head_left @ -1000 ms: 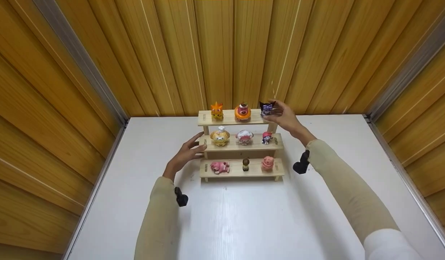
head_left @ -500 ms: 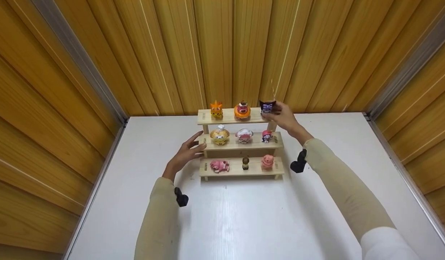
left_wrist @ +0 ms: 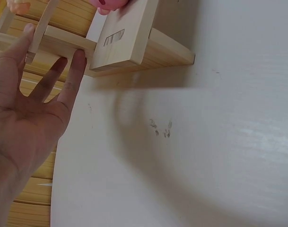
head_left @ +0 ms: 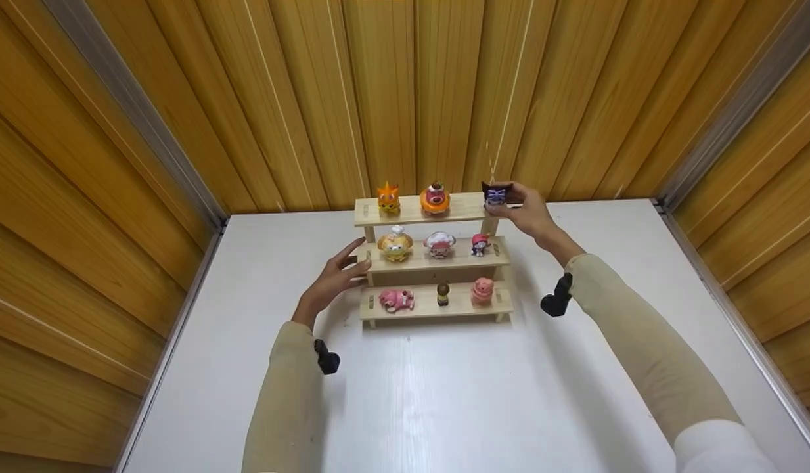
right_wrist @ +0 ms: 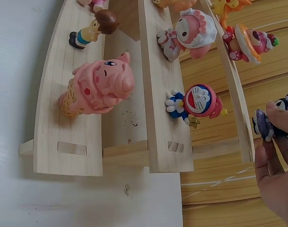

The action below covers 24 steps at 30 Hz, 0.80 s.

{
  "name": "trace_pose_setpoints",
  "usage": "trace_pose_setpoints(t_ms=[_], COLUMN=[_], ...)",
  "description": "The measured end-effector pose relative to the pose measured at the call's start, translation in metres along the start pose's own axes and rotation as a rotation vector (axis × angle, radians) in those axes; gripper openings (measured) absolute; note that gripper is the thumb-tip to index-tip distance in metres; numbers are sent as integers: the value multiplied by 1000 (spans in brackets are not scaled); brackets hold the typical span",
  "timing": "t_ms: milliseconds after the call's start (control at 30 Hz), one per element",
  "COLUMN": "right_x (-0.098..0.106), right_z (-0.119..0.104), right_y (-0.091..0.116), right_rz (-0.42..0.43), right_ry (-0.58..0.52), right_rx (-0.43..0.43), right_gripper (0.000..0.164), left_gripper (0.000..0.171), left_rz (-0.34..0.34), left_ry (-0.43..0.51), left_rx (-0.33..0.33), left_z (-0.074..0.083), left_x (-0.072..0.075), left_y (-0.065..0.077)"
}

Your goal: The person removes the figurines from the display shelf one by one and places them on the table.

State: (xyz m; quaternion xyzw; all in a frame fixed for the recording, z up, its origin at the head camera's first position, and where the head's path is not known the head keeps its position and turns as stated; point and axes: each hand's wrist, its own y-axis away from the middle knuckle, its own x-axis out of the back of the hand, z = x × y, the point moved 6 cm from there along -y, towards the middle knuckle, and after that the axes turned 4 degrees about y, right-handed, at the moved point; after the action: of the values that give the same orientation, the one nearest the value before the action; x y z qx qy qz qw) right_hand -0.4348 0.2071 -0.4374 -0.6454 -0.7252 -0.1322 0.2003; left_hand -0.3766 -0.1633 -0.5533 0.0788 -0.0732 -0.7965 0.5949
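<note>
The left hand (head_left: 332,279), fingers spread, touches the left end of the middle tier (head_left: 457,259) of a wooden rack (head_left: 426,304). On the top tier (head_left: 468,208) stand a spiky orange figurine (head_left: 388,200) and a bear in an orange ring (head_left: 435,200). At its right end, a dark-eared figurine (head_left: 495,196) is pinched in the right hand's (head_left: 532,211) fingers, contact with the wood unclear.

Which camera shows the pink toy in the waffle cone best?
The right wrist view: the pink toy is big there, and even the criss-cross on its waffle cone shows. The head view shows it tiny, near the right end of the bottom shelf. The left wrist view doesn't show it.
</note>
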Motion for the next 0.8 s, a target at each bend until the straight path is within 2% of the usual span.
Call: trace_pose_setpoints(t_ms=[433,800], right_x=[32,42], right_z=[14,30], right_y=[13,14], right_rz=[-33,-62], right_ry=[41,47], right_rx=[-52,-92], right_gripper=[53,60], left_gripper=[70,70], left_rz=[15,22], left_ry=[22,17], left_rx=[12,18], left_z=[-4,-3], left_x=[-2,-1], left_y=[-2,-1])
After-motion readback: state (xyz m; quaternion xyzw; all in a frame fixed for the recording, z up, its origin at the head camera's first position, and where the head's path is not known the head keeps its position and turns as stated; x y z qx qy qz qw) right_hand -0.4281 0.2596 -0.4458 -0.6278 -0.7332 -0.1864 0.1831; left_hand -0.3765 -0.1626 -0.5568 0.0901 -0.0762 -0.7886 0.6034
